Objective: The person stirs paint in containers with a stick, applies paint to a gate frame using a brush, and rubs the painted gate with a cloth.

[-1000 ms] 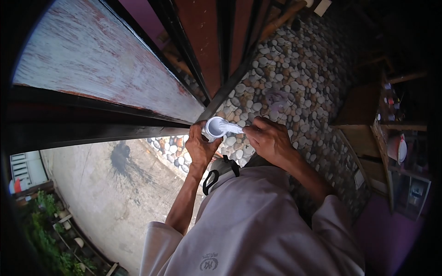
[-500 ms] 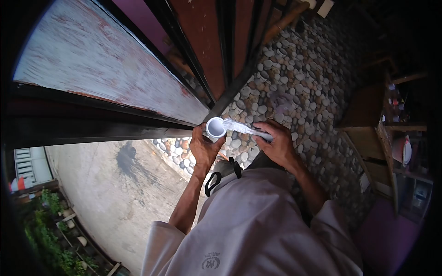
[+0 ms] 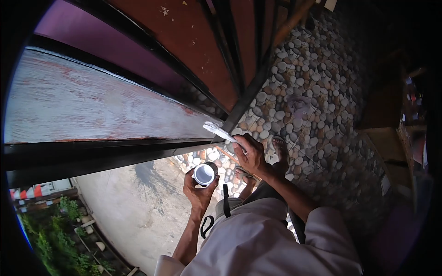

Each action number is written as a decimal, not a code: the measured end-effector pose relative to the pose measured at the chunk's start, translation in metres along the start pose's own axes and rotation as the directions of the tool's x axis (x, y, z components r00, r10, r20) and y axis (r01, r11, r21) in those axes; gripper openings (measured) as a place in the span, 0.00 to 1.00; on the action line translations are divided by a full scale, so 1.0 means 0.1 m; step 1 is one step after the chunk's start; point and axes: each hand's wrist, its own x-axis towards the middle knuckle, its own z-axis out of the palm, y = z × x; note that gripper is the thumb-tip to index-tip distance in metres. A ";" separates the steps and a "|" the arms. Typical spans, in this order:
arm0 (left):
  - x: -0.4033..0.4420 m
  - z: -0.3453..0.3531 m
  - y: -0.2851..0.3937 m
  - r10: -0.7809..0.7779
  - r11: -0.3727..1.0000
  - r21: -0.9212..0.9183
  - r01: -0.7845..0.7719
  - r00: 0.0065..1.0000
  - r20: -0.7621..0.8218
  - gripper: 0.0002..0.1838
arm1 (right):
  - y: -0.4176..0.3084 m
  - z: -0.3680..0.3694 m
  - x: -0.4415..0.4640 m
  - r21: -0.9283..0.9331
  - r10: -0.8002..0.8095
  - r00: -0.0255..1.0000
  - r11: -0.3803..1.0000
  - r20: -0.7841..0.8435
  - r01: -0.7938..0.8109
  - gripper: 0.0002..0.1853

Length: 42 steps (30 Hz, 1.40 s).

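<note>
My left hand (image 3: pixel 199 192) is closed around a small round paint can (image 3: pixel 205 175), its open top facing up with pale paint showing inside. In my right hand (image 3: pixel 251 155) is the handle of a paintbrush (image 3: pixel 219 131), its bristles coated in white paint. The bristles are close to the lower end of a panel (image 3: pixel 101 99) streaked with white over reddish brown; whether they touch it I cannot tell. Black frame bars (image 3: pixel 115 152) border that panel.
Reddish-brown panels (image 3: pixel 184 37) and a purple one stand beyond the painted panel. Underfoot is a pebble-patterned floor (image 3: pixel 313 106), with concrete (image 3: pixel 147 207) on the left. Wooden furniture (image 3: pixel 391 152) stands at the right, plants (image 3: pixel 60 234) at the lower left.
The brush has left the can's mouth and moved up and left to the panel. My left hand has lowered the can toward my body. The view has turned.
</note>
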 end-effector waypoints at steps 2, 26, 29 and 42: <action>-0.07 -0.05 -0.08 -0.024 0.998 -0.056 0.023 1.000 -0.015 0.31 | 0.05 0.16 0.06 -0.002 -0.042 0.999 0.999 -0.027 0.042 0.11; -0.32 -0.21 -0.42 -0.042 0.999 0.030 0.044 0.995 -0.091 0.31 | 0.17 0.61 0.35 -0.010 -0.192 0.970 0.981 -0.147 0.193 0.12; -0.31 -0.20 -0.37 -0.047 0.998 0.033 0.051 0.994 -0.097 0.31 | 0.24 0.66 0.43 -0.021 -0.210 0.974 0.978 -0.083 0.209 0.12; -0.31 -0.18 -0.42 -0.039 0.998 0.054 0.043 0.996 -0.081 0.31 | 0.19 0.64 0.37 -0.023 -0.195 0.974 0.981 -0.116 0.194 0.12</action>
